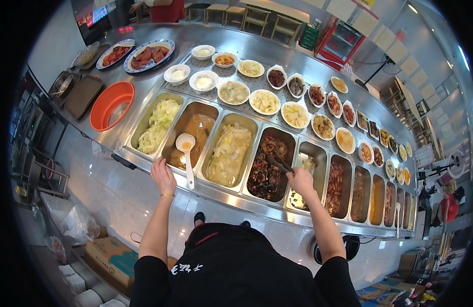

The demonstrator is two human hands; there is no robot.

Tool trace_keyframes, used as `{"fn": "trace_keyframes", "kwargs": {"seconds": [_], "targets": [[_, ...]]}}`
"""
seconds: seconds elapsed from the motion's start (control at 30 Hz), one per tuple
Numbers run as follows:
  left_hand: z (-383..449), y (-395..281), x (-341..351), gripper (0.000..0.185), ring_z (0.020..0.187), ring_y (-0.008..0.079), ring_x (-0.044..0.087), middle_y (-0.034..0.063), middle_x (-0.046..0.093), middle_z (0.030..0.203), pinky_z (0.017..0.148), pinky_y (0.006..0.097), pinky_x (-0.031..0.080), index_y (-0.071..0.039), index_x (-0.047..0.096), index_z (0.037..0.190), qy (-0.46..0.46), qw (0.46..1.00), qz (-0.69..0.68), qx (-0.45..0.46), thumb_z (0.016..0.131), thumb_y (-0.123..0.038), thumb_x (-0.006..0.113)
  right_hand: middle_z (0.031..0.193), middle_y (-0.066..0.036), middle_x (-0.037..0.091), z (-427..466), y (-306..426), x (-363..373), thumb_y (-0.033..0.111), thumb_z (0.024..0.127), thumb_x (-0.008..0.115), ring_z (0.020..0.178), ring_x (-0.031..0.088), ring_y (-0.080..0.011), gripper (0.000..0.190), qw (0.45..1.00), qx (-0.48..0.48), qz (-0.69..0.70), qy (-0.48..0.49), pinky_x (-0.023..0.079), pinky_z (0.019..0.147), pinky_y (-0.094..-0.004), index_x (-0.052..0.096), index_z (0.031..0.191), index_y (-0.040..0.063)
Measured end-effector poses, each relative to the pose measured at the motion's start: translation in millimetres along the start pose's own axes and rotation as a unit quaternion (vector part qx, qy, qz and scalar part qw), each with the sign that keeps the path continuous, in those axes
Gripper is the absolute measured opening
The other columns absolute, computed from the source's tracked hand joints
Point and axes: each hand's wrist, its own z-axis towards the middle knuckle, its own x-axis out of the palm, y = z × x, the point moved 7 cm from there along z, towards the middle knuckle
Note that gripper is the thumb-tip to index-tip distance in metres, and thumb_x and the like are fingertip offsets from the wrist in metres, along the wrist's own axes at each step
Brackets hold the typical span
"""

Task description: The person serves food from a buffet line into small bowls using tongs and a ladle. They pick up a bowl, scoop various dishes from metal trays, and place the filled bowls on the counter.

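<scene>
My right hand [301, 181] grips a pair of dark food tongs [279, 163], whose tips reach into a steel pan of dark braised food [268, 183]. With nothing in it, my left hand [163, 176] rests at the front rim of the steam counter [228, 196], by the pan of brown broth [200, 126]. A white ladle [186, 146] lies across that pan, its handle over the front edge. Cooked cabbage [229, 153] fills the pan between the broth and the dark food. Right of the dark food, a pan [311, 157] holds only a little food, partly hidden by my right hand.
Filled white bowls [203, 82] and small dishes [264, 102] stand in rows behind the pans. An orange basin [112, 105], a brown tray [82, 96] and oval platters [149, 56] sit on the left. A cardboard box [109, 261] is behind me at left. A person in red [167, 11] stands beyond the counter.
</scene>
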Motion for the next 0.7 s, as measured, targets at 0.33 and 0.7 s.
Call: {"fn": "trace_keyframes", "kwargs": {"seconds": [0.33,0.7], "targets": [[0.8,-3.7,-0.9,0.029,0.119,0.0321,0.044,0.0120,0.053,0.123,0.102,0.0442,0.031,-0.002,0.057,0.114,-0.001,1.000,0.001,0.000,0.087,-0.009,0.048,0.063,-0.005,0.058,-26.1,-44.9,6.4,0.026,0.091,0.059,0.041,0.043,-0.0075,0.031,0.884,0.143,0.444,0.031,0.032,0.036,-0.0255,0.064,0.083,-0.003],[2.1,-3.1,-0.2,0.029,0.119,0.0315,0.044,0.0117,0.053,0.123,0.101,0.0441,0.031,-0.002,0.056,0.114,-0.001,1.000,0.002,0.001,0.087,-0.009,0.047,0.080,-0.023,0.066,11.7,8.7,6.8,0.037,0.082,0.062,0.082,0.064,-0.0409,0.037,0.995,0.053,0.077,-0.046,0.050,0.076,-0.0485,0.064,0.091,0.001]]}}
